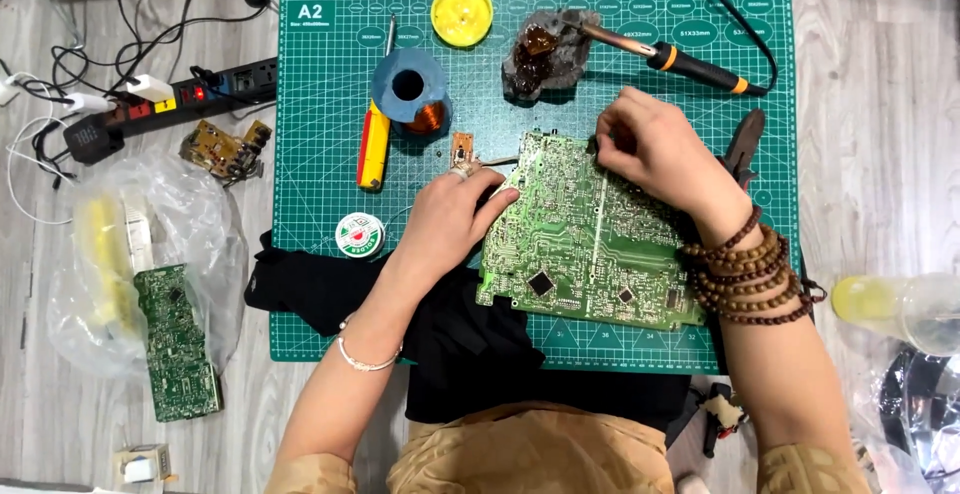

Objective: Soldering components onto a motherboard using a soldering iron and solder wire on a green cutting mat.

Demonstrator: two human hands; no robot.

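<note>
A large green circuit board (580,244) lies tilted on the green cutting mat (320,284). My left hand (450,219) rests on the board's left edge, fingers spread flat, steadying it. At the board's upper edge my right hand (655,149) has its fingers pinched together; whether something small is between them cannot be made out. Wooden bead bracelets (745,279) wrap the right wrist and a thin silver bangle (368,359) circles the left.
A soldering iron (665,54) lies at the mat's top right beside a rosin lump (545,54). A yellow lid (462,14), blue wire spool (410,89), yellow-red screwdriver (373,149) and solder reel (359,235) sit upper left. Off the mat are a power strip (170,104), a second green board (178,344) and black cloth (300,289).
</note>
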